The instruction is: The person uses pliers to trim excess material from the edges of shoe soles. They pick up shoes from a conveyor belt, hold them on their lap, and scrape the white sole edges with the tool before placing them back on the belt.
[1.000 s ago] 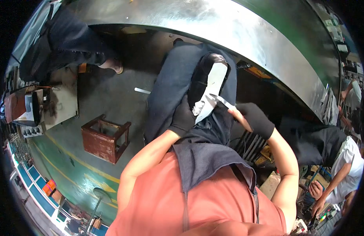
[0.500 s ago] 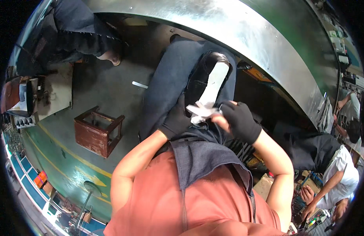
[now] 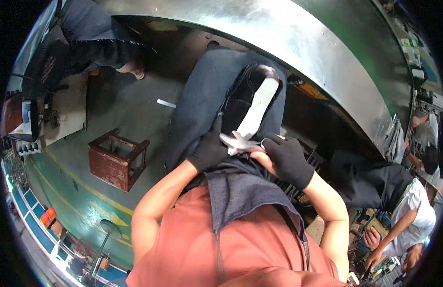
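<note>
A black shoe with a white sole-shaped piece [image 3: 260,106] along its open underside lies lengthwise on my dark-clad thighs. My left hand [image 3: 211,149], in a black fingerless glove, is closed around the shoe's near end, its fingers partly hidden. My right hand [image 3: 292,159], gloved alike, grips a shiny metal tool that looks like scissors [image 3: 250,145]. Its blurred blades reach the crumpled pale material [image 3: 234,144] at the shoe's near end, beside my left fingers. Exactly where blades and material meet cannot be made out.
A steel-sided bench [image 3: 298,43] curves beyond my knees. On the left floor lie a brown wooden stool [image 3: 117,160] and a small white strip [image 3: 166,103]. Another person's leg [image 3: 130,68] shows at far left; a person in white [image 3: 415,210] works at far right.
My right hand has come slightly nearer my body, and the scissors have changed angle against the pale material. The shoe's near end has shifted a little; my left hand keeps its hold.
</note>
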`<action>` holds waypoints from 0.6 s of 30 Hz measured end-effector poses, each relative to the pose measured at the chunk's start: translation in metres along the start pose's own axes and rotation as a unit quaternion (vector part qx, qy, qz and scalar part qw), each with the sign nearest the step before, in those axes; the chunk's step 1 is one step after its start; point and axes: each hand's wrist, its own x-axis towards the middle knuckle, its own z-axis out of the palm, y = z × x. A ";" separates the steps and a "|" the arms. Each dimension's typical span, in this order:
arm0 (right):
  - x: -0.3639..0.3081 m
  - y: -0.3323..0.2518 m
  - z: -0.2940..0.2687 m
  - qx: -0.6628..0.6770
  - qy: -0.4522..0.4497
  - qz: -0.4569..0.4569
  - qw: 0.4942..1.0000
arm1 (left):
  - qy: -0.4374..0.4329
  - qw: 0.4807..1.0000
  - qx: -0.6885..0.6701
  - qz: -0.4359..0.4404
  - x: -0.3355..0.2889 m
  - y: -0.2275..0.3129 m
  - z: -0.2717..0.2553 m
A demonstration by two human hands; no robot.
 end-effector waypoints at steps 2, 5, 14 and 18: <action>-0.007 0.023 0.025 -0.011 0.009 0.082 0.997 | -0.018 1.000 0.018 -0.012 -0.003 0.014 -0.009; -0.007 0.037 0.019 -0.014 -0.017 0.122 0.992 | 0.043 0.997 -0.020 0.060 0.001 0.024 -0.018; -0.062 0.062 0.042 0.189 0.058 0.206 0.958 | 0.058 0.976 0.182 0.101 -0.044 0.066 -0.101; -0.111 0.062 0.040 0.245 0.133 0.253 0.927 | 0.143 0.983 -0.112 0.006 -0.066 0.124 -0.181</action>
